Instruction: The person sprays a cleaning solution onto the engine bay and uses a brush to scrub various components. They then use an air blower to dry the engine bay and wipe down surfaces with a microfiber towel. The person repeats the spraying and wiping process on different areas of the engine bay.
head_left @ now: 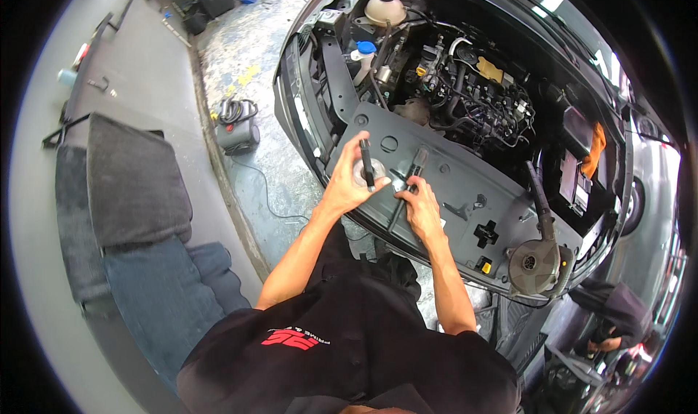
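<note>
As my left hand (pixel 347 184) pinches a black rod (pixel 366 164), my right hand (pixel 423 207) grasps a clear-tipped tube (pixel 419 158) – cylindrical, partly finger-hidden.

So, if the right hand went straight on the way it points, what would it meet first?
Probably the clear-ended tool at the right hand, though its height above the grey panel is unclear.

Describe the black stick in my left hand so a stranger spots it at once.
Find the car's exposed engine, then the grey panel on its near side. Over that panel, your left hand holds a slim black cylinder, without the clear end of the tool at your right hand.
</note>
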A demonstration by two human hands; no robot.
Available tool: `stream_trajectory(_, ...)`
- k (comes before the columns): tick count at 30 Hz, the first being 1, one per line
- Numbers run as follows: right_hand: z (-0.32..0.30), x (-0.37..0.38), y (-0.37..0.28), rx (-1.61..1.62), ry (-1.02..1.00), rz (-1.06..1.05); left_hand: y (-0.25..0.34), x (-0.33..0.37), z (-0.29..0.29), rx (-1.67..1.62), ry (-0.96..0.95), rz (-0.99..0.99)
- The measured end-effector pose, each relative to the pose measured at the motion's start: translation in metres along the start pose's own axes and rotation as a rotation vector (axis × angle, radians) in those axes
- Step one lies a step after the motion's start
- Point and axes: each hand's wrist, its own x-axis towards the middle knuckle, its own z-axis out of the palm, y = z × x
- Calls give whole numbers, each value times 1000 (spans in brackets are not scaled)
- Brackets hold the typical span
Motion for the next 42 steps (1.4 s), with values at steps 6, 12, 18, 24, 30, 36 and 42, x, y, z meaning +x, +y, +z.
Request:
stream_trajectory(6, 13, -1, -24, 45, 216, 186, -11, 38, -1, -55, 7, 8)
stream_trajectory(12, 26, 8, -41, 135, 348, 317, -36, 114, -2, 229, -94, -170)
stream_trajectory(18, 51, 10, -34, 101, 609, 306, -76, 173, 4, 63, -149, -426)
stream_trajectory(24, 49, 3, -21, 162, 677, 307, -62, 201, 7, 112, -188, -608)
stream_trajectory(30, 48, 0, -16, 340, 697, 329, -42, 199, -14, 308, -97, -647)
stream_trajectory(36, 42, -2, -12, 386, 665, 338, -35, 177, -27, 282, -44, -626)
stream_trajectory(42, 42, -5, -2, 562, 712, 361, -13, 175, -27, 445, 39, -593)
